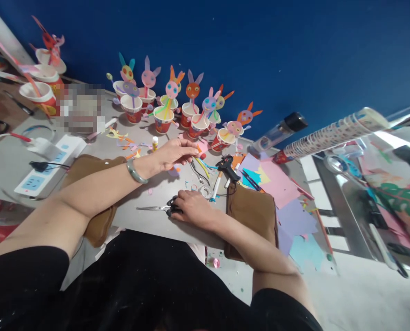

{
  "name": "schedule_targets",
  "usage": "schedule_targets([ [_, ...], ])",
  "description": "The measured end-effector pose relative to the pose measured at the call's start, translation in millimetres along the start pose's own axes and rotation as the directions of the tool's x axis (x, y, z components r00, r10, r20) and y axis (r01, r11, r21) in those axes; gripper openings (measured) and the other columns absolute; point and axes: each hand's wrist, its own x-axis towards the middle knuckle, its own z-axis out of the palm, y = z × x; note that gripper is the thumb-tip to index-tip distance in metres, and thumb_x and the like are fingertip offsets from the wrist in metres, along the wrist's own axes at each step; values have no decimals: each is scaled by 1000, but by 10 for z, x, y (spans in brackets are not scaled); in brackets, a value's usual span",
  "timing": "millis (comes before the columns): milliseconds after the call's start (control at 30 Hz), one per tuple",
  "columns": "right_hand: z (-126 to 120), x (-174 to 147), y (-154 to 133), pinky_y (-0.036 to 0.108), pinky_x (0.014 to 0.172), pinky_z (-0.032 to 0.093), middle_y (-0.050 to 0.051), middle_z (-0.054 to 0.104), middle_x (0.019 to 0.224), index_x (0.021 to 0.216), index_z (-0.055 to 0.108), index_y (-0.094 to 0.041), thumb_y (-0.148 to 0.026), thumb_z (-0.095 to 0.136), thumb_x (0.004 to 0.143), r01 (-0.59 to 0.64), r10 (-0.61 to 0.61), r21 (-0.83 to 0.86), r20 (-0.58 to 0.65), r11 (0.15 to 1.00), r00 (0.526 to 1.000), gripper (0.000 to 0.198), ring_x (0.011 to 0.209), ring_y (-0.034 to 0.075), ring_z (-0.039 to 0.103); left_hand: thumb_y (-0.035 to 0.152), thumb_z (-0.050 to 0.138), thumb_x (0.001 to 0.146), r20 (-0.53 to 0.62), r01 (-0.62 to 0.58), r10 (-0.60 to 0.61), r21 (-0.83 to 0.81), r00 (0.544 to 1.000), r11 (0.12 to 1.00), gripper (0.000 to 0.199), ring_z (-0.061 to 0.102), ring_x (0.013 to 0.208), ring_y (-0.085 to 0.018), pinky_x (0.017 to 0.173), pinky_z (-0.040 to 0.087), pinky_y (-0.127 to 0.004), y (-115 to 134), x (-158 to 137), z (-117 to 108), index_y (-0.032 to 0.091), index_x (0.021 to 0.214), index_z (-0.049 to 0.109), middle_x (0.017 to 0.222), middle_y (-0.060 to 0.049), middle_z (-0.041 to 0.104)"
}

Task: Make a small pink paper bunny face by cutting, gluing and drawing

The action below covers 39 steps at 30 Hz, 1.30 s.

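Scissors (166, 208), one pair, on the tabletop (132, 223), black handles grasped under the curled fingers of the right hand (196, 209), blades pointing left; beyond them, the left hand (177, 154), thumb and fingers pinched on a small orange piece (199, 148). Red-and-white paper cups (162, 125), a group farther beyond the scissors, holding rabbit figures (172, 88) with coloured heads and upright ears. Far to the scissors' right and beyond, a leaning stack of paper cups (329, 135), nested, beside a clear cylinder (277, 131) with black cap, contents unclear.
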Motion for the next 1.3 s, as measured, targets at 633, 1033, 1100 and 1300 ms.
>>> schedule_targets([
  [633,33,-34,140,40,81,45,14,70,96,88,72,-13,-23,72,86,-51,48,-121,-31,991,998,10,93,28,62,13,68,87,1,-13,13,-52,1000,999,19,54,53,-6,51,39,-22,90,-133,-102,18,69,65,60,1,63],
  [1033,-354,-337,511,34,69,52,3,69,84,73,59,-23,-41,85,79,269,188,840,-394,470,900,32,75,18,64,13,70,85,-60,-128,121,-117,991,985,13,45,48,-4,48,33,-20,70,-131,-116,17,72,67,56,3,60],
  [1100,-327,-302,491,36,70,54,5,71,86,77,64,-24,-46,83,81,279,352,850,-454,448,819,29,75,19,65,13,71,85,-67,-118,111,-116,992,986,13,45,47,-5,47,32,-21,47,-137,-110,17,73,67,57,3,60],
  [1300,-184,-164,439,42,83,56,7,74,91,81,69,-25,-52,80,82,172,535,861,-442,479,720,30,84,23,69,19,75,82,-31,-154,152,-95,988,984,7,47,49,-5,46,31,-22,-64,-118,-119,17,77,70,59,4,61],
])
